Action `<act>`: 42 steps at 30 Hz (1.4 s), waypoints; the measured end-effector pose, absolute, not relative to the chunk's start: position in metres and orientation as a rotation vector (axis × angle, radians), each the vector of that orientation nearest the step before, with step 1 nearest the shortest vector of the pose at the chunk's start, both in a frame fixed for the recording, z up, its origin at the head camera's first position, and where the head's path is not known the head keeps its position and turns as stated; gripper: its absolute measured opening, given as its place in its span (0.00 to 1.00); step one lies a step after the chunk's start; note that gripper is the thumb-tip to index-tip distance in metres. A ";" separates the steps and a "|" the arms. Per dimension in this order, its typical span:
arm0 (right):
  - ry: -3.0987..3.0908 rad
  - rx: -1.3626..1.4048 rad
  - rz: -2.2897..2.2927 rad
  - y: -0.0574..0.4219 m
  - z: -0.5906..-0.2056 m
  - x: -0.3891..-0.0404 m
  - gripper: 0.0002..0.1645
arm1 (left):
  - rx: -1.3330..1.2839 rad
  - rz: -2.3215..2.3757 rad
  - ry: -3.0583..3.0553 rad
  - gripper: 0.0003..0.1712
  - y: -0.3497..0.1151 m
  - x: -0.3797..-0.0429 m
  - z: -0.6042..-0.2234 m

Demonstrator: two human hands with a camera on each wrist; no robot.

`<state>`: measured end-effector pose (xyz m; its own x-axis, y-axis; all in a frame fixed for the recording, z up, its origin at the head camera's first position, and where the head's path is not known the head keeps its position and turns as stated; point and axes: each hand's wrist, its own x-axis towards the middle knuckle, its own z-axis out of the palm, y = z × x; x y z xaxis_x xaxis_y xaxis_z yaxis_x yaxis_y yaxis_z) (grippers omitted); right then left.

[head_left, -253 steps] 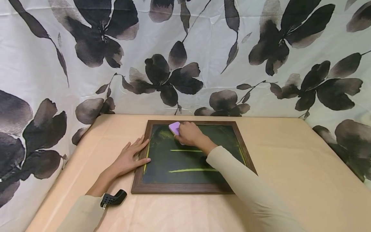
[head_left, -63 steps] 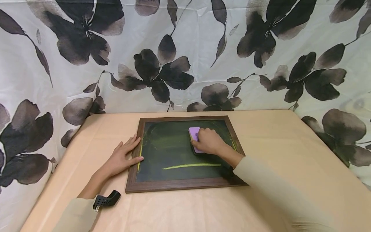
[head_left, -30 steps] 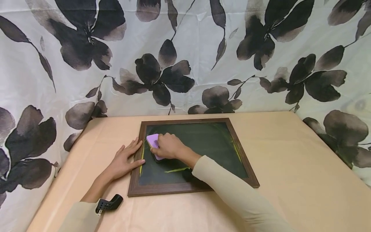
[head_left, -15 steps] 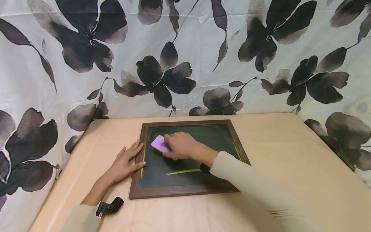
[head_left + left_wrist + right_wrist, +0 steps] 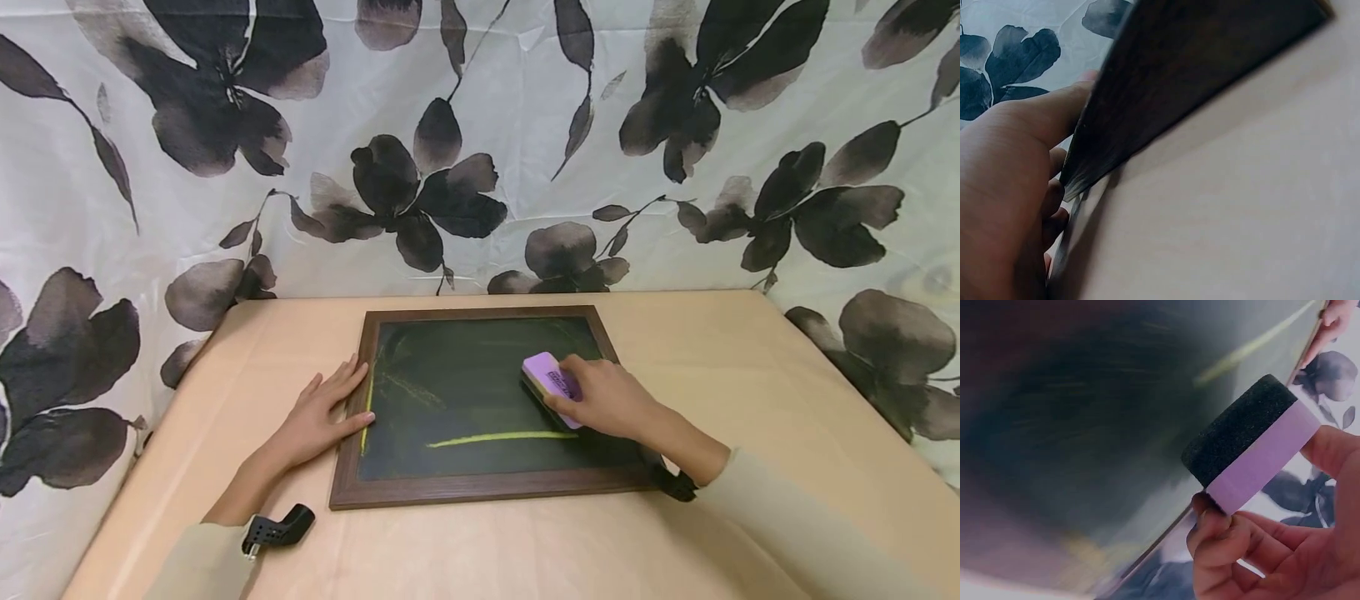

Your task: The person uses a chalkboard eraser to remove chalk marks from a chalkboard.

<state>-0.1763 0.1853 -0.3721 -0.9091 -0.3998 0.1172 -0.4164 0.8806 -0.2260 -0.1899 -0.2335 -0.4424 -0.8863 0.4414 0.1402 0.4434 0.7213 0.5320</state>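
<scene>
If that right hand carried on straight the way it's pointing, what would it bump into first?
Probably the far bar of the brown frame, with the purple eraser in the right hand leading across the dark board. If the eraser is raised, which is hard to judge, it might pass over instead.

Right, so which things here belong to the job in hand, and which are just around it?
Part of the job:
eraser, held by the right hand
chalkboard, touched by the left hand
yellow line on the chalkboard

Just around it:
floral cloth behind
table underneath
black wrist gadgets
</scene>
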 end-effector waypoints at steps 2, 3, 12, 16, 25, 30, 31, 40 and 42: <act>-2.988 0.594 0.334 0.198 -0.374 -0.168 0.31 | -0.753 -0.896 -2.913 0.48 -0.234 -0.190 -0.441; -2.992 0.568 0.311 0.202 -0.374 -0.165 0.31 | -0.754 -0.895 -2.912 0.48 -0.235 -0.190 -0.441; -2.965 0.544 0.242 0.215 -0.381 -0.148 0.24 | -0.761 -0.904 -2.921 0.48 -0.233 -0.190 -0.441; -2.931 0.540 0.230 0.209 -0.384 -0.148 0.24 | -0.757 -0.906 -2.918 0.48 -0.234 -0.189 -0.440; -2.969 0.498 0.287 0.186 -0.386 -0.148 0.25 | -0.760 -0.925 -2.918 0.48 -0.235 -0.190 -0.442; -2.995 0.491 0.320 0.168 -0.387 -0.148 0.25 | -0.755 -0.926 -2.924 0.48 -0.232 -0.191 -0.442; -3.000 0.492 0.337 0.163 -0.387 -0.148 0.25 | -0.756 -0.927 -2.924 0.48 -0.232 -0.190 -0.442; -2.986 0.559 0.399 0.121 -0.387 -0.149 0.25 | -0.746 -0.942 -2.931 0.49 -0.234 -0.191 -0.444; -2.980 0.589 0.393 0.112 -0.387 -0.150 0.25 | -0.749 -0.947 -2.930 0.49 -0.233 -0.192 -0.444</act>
